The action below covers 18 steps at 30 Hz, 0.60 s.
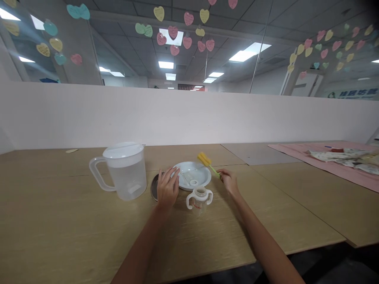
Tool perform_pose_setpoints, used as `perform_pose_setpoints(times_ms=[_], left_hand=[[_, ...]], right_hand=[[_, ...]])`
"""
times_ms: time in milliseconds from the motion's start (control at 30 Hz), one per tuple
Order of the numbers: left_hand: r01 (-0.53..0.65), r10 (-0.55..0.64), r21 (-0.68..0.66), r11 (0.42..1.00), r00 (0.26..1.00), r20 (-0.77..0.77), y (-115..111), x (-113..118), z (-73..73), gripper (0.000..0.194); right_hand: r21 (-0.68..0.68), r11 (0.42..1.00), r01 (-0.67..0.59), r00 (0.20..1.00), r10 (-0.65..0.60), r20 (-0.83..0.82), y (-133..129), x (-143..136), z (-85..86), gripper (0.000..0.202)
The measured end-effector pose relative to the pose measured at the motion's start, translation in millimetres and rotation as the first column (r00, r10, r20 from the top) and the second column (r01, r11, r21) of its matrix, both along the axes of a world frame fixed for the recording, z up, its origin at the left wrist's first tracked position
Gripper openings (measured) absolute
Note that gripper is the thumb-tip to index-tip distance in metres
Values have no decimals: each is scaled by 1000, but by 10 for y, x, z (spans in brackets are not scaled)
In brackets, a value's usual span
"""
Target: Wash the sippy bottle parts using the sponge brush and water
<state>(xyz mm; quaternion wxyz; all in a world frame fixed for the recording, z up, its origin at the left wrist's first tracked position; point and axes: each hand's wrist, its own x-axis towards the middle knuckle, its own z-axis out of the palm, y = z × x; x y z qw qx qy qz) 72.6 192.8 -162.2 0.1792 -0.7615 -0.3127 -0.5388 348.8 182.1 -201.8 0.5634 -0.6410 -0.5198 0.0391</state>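
Note:
A white bowl [200, 169] sits mid-table with a white ring and thin clear parts inside it. My left hand [166, 189] lies flat at the bowl's left rim, fingers apart, partly covering a dark round lid [154, 186]. My right hand [228, 179] pinches the green handle of a yellow sponge brush [205, 159], whose sponge head rests over the bowl's right rim. An open baby bottle with two white handles [199, 199] stands upright just in front of the bowl, between my hands.
A clear plastic pitcher [126, 170] with a white lid, holding water, stands left of the bowl. A white partition [189, 114] runs along the table's far edge. At right, a pink cloth [325, 161] carries printed fabric items.

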Motion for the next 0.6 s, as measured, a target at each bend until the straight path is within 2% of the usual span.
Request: perform_pose_setpoints(times_ms=[67, 233, 467, 600], left_hand=[[-7, 7, -5, 1000, 1000, 20, 15, -11, -17, 31], [13, -12, -51, 999, 1000, 19, 49, 11, -94, 34], [148, -161, -120, 982, 982, -102, 0, 149, -229, 42], [237, -244, -173, 956, 970, -15, -63, 190, -225, 45]], right_hand=[[-19, 998, -67, 991, 69, 115, -39, -89, 47, 37], [-75, 993, -86, 916, 109, 385, -113, -241, 86, 32], [-16, 988, -150, 847, 137, 513, -117, -266, 63, 29], [14, 983, -181, 841, 148, 521, -126, -272, 61, 28]])
